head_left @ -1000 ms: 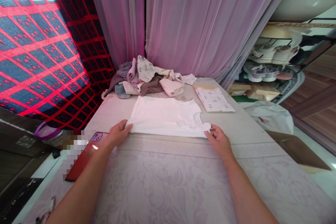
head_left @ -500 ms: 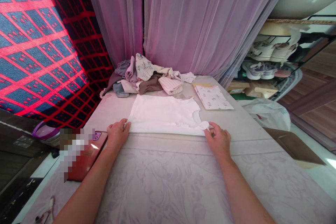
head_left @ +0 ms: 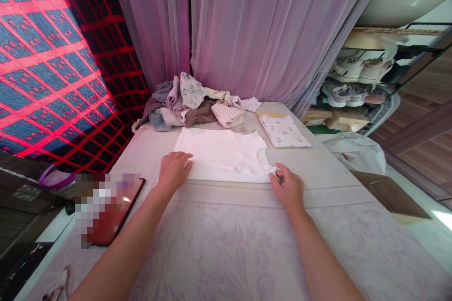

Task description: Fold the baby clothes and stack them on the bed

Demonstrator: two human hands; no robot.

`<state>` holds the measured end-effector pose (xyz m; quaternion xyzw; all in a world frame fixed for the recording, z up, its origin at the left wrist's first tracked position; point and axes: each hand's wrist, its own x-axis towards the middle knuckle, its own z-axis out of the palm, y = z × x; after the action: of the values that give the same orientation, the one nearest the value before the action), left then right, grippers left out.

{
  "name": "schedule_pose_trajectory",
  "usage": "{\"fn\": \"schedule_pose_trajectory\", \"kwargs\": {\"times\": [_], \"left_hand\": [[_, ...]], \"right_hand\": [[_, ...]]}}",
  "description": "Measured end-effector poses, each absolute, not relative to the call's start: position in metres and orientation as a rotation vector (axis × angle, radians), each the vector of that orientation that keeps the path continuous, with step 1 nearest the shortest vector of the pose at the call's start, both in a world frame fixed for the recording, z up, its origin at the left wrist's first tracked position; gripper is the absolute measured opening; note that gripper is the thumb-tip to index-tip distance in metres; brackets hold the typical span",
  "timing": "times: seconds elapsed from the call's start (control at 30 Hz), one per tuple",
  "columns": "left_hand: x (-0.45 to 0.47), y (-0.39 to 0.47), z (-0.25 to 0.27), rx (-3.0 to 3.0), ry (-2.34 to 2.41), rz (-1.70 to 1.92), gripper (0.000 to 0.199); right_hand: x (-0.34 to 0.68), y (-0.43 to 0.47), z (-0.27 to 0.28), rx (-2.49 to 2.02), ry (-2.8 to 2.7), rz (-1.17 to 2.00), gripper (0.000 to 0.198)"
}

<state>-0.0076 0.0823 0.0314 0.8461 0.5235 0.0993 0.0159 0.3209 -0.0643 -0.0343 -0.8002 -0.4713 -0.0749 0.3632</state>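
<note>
A white sleeveless top [head_left: 219,150] lies flat on the bed surface in front of me, its near side folded over in a straight strip. My left hand [head_left: 174,169] rests on the top's left end with fingers stretched over the cloth, thumb a little apart. At the other end, my right hand [head_left: 288,186] has its thumb and forefinger around the top's near right corner, by the armhole; the other fingers are curled.
Behind the top is a heap of crumpled clothes [head_left: 201,113]. A folded printed garment [head_left: 284,131] lies at the back right. Left of my left arm is a red phone [head_left: 116,216], partly blurred. Purple curtains [head_left: 247,33] hang behind; a shoe rack [head_left: 353,80] stands right.
My left hand has moved right from the top's left edge and now lies on the cloth. My right hand stays at the corner with a slightly looser pinch. The view has shifted slightly.
</note>
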Motion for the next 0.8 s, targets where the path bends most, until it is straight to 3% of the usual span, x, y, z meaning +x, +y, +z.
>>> {"fn": "schedule_pose_trajectory", "kwargs": {"times": [0.27, 0.43, 0.8], "left_hand": [[0.079, 0.084, 0.023, 2.722, 1.101, 0.173, 0.033], [0.103, 0.084, 0.022, 2.625, 1.144, 0.189, 0.022], [0.100, 0.066, 0.012, 2.647, 1.246, 0.384, 0.030]], "right_hand": [[0.323, -0.064, -0.039, -1.987, -1.264, -0.158, 0.044], [0.324, -0.065, -0.037, -1.977, -1.234, -0.096, 0.041], [0.318, -0.069, -0.026, -1.975, -1.271, -0.307, 0.033]]}}
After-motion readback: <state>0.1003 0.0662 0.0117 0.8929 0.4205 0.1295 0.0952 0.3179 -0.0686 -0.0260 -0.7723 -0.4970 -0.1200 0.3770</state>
